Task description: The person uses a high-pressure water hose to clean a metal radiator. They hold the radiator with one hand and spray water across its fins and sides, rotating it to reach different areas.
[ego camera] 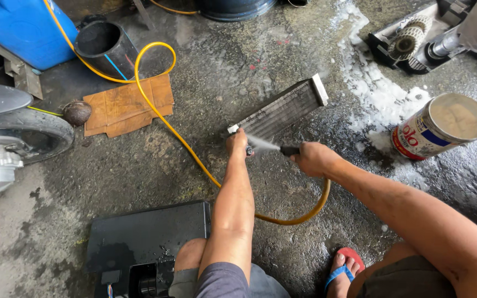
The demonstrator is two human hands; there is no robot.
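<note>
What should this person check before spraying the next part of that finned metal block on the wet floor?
1. Left hand steadies the finned metal block at its near end: ok.
2. Right hand grips the spray nozzle: ok.
3. Water jet hits the block: ok.
4. Yellow hose free of kinks: ok where visible; its far end runs out of view.
5. Footing on the wet, foamy floor in a sandal: cannot tell.
6. Tin can clear of the spray: ok.
</note>
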